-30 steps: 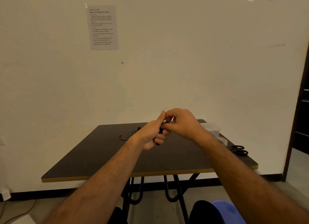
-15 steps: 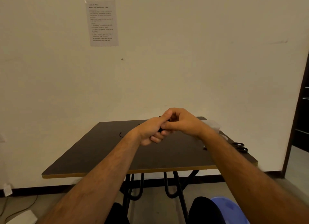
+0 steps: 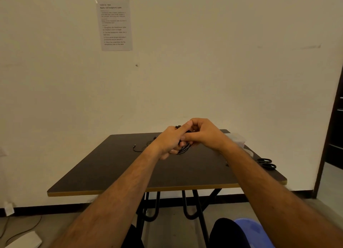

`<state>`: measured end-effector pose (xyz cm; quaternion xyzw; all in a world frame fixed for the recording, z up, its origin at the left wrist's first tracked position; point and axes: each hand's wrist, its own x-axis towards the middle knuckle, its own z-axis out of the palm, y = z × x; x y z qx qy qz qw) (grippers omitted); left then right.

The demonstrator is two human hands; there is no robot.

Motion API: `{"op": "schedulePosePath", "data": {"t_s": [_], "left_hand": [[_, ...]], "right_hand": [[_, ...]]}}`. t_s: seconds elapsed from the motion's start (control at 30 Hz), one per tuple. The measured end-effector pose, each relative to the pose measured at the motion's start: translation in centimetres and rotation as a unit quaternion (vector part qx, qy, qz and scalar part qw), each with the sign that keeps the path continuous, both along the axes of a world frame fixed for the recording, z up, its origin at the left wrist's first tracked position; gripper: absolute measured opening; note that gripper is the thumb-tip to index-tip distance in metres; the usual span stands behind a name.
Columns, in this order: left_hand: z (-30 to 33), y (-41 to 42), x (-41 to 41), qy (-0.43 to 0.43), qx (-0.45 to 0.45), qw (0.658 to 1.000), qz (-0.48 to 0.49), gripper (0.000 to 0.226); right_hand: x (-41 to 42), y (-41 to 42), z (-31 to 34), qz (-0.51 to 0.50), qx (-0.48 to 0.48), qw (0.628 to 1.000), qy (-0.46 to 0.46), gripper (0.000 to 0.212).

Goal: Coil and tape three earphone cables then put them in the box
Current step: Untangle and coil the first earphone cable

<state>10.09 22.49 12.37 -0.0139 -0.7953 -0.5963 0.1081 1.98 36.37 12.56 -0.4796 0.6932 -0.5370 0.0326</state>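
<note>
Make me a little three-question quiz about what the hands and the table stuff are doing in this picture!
1. True or false: both hands grip the coiled earphone cable.
2. What lies loose on the table, left of the left hand? A) another earphone cable B) a spoon C) a book
3. Fill in: near the table's right edge, beyond the right hand, lie black ____.

Key: 1 true; 2 A; 3 scissors.
</note>
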Motion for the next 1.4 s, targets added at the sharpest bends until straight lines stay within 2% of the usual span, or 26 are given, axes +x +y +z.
{"op": "schedulePosePath", "data": {"t_s": [0.1,0.27,0.47,0.63,0.73,0.8,0.83,1.0,1.13,1.4], "left_hand": [[-0.2,0.0,-0.5,0.017,-0.024,0.998,0.058,0.057],[-0.6,0.1,-0.9,0.020,-0.026,0.997,0.074,0.052],[-1.4,-0.6,-1.7,-0.031,0.015,0.997,0.064,0.055],[-2.0,-1.6,-3.4,-0.068,0.083,0.989,0.103,0.057],[-2.6,-2.1,-4.0,-0.083,0.068,0.986,0.124,0.063],[-6.5,-3.1,-6.5,-0.148,0.105,0.971,0.156,0.067],[-6.5,-3.1,-6.4,-0.158,0.106,0.968,0.162,0.068],[-7.9,-4.3,-8.1,-0.194,0.162,0.957,0.139,0.068],[-9.8,-5.5,-10.1,-0.208,0.208,0.944,0.152,0.064],[-13.0,-7.6,-13.3,-0.213,0.244,0.938,0.121,0.054]], "right_hand": [[-0.1,0.0,-0.2,-0.009,-0.008,1.000,0.010,0.015],[-0.5,-0.4,-0.4,-0.021,0.004,1.000,0.019,0.015],[-1.5,-1.0,-0.8,-0.019,0.075,0.997,-0.029,0.011],[-2.7,-2.4,-1.7,-0.043,0.054,0.995,-0.072,0.012],[-2.4,-2.9,-2.2,-0.060,0.053,0.994,-0.073,0.012],[-5.0,-4.6,-6.5,-0.053,0.080,0.988,-0.123,0.010],[-5.0,-4.8,-6.7,-0.059,0.067,0.988,-0.125,0.010],[-5.4,-6.2,-8.5,-0.077,0.048,0.978,-0.187,0.012],[-7.5,-7.2,-10.5,-0.106,0.055,0.970,-0.213,0.021],[-11.0,-8.1,-13.1,-0.127,0.100,0.959,-0.232,0.013]]}}
